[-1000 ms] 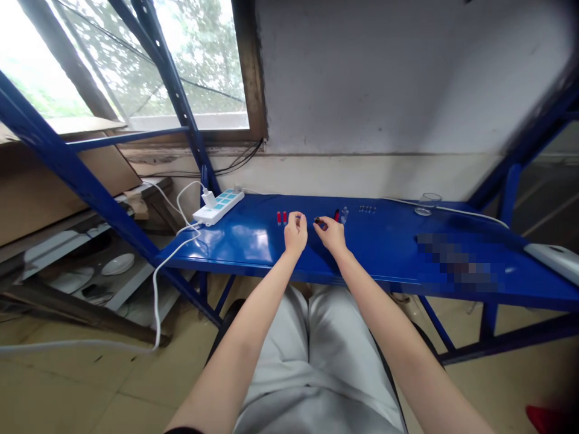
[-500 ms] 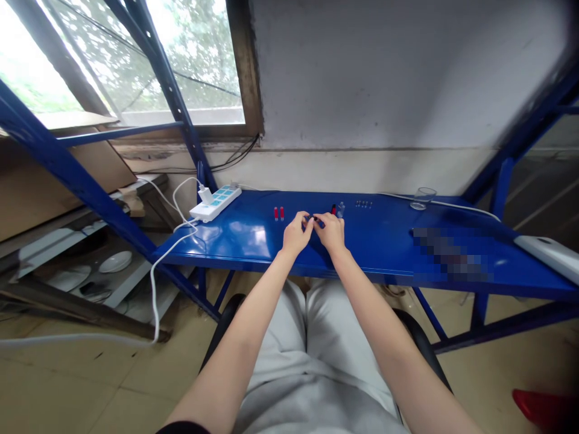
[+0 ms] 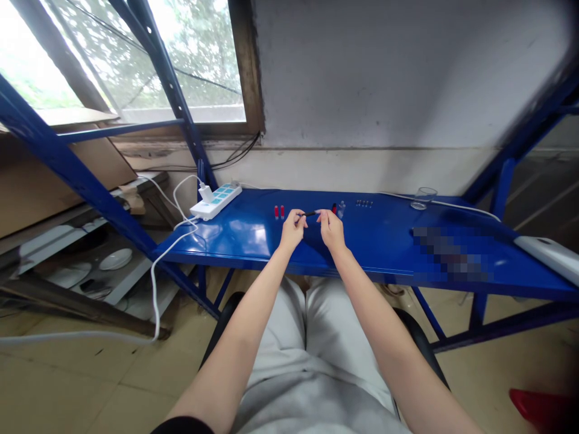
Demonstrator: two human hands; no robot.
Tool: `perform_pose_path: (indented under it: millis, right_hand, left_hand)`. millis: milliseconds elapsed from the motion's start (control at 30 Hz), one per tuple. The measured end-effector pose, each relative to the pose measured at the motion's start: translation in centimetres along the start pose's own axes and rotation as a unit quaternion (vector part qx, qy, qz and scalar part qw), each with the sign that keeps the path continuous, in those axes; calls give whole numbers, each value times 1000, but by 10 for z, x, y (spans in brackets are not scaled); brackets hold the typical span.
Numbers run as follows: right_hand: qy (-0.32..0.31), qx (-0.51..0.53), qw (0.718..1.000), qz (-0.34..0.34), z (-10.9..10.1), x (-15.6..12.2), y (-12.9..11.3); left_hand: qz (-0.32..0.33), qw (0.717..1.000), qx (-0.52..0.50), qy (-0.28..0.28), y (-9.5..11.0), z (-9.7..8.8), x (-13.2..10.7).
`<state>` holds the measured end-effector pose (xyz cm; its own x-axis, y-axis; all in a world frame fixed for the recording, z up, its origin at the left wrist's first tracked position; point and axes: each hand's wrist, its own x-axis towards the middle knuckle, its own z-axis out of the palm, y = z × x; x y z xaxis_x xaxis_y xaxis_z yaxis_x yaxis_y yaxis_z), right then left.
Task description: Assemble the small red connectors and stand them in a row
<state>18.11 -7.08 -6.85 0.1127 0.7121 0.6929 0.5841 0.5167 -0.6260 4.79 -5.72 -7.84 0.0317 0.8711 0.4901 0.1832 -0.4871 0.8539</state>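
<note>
A slim black stick [image 3: 310, 213] stretches nearly level between my two hands above the blue table. My left hand [image 3: 293, 229] pinches its left end with closed fingers. At the other end, where a small pale piece shows, my right hand [image 3: 332, 229] grips between thumb and fingers; the exact kind of stick is too small to tell. Left of my hands stand two small red tubes [image 3: 276, 212] with pale bases. Just behind my right hand are a red-and-black tube [image 3: 334, 208] and some small clear pieces [image 3: 341, 209]. Several tiny metallic pieces [image 3: 364, 204] lie farther right.
A white power strip [image 3: 216, 202] with a plugged-in charger sits at the table's left end. Toward the back right is a clear glass [image 3: 423, 198] by a white cable. A blurred dark item [image 3: 452, 253] and a white device [image 3: 549, 256] lie at the right.
My hands have drawn slightly apart, and the black stick between them now shows along its length. Things on the table have stayed in place.
</note>
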Motion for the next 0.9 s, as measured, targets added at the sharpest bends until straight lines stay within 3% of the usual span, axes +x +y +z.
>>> perform_pose_path:
  millis: [167, 600, 900]
  right_hand:
    - [-13, 10, 998, 64, 0, -2, 0]
    - [7, -5, 996, 92, -2, 0, -3]
    - [13, 44, 992, 115, -2, 1, -3]
  left_hand:
    - [-13, 999, -30, -21, 2, 1, -1]
    - [-10, 998, -27, -57, 4, 0, -3]
    - [-23, 996, -22, -83, 4, 0, -2]
